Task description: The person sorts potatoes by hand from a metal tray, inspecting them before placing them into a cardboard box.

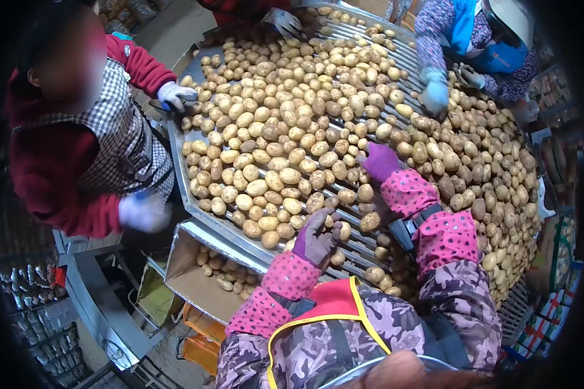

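Note:
Potatoes [291,176] cover a slatted metal sorting table [353,245] in front of me. My left hand [318,237], in a purple-and-grey glove, is over the slats at the near edge. Its fingers are bent but apart, with a potato [345,231] close beside them and nothing visibly gripped. Farther forward, my right hand [381,161] in a purple glove reaches among the potatoes, back of the hand up. Its fingers are mostly hidden, so whether it grips a potato cannot be told. Both my forearms wear pink dotted sleeve covers.
A person in a checked apron [126,123] stands at the left; one gloved hand [177,96] rests at the table rim. Gloved hands of others [435,97] work across the table. Below the near-left rim, a cardboard box [194,259] holds potatoes. A grey metal frame [100,285] stands lower left.

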`<state>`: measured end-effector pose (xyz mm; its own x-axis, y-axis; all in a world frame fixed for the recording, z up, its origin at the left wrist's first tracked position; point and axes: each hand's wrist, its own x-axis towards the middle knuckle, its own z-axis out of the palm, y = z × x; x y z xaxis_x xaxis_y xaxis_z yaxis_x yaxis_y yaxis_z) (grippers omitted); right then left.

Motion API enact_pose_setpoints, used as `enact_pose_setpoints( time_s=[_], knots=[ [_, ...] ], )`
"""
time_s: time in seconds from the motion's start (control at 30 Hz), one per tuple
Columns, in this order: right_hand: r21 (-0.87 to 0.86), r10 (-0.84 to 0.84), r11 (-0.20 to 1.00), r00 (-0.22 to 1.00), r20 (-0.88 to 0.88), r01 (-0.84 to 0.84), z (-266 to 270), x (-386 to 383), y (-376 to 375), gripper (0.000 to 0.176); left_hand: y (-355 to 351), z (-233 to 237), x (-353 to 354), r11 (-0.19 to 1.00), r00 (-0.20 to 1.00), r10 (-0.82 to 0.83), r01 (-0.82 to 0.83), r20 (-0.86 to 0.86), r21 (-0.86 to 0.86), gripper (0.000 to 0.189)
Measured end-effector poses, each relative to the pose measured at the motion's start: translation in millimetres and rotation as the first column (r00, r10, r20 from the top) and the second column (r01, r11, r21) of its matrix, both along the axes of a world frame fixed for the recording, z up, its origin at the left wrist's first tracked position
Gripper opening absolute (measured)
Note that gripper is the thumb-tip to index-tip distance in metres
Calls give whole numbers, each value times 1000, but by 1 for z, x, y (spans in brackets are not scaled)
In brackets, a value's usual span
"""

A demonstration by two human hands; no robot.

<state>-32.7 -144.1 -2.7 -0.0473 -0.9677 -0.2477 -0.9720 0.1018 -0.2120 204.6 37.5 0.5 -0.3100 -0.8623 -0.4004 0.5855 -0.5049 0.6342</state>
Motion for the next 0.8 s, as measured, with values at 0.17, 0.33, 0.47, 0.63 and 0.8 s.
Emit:
enact_pose_setpoints(
  time_s=[0.17, 0.33, 0.47, 0.63, 0.8],
  knots=[
    [-77, 141, 990, 853, 503, -119, 52, 9, 45, 34, -26, -4, 3, 876, 752, 391, -126, -532, 465, 39],
    [-191, 145, 978, 933, 329, -85, 35, -2, 18, 36, -36, -6, -4, 859, 725, 390, -63, -568, 509, 39],
    [-298, 281, 935, 915, 290, -193, -22, -3, -18, 51, -24, -21, -2, 987, 926, 124, -79, -356, 137, 45],
    [-76, 373, 921, 920, -124, -383, 17, 31, -56, 42, -25, -22, -4, 973, 900, 131, -36, -416, 228, 42],
    [84, 424, 905, 862, -279, -418, -21, 50, -109, 25, -31, -21, 4, 951, 832, 183, -15, -524, 309, 40]
  ],
)
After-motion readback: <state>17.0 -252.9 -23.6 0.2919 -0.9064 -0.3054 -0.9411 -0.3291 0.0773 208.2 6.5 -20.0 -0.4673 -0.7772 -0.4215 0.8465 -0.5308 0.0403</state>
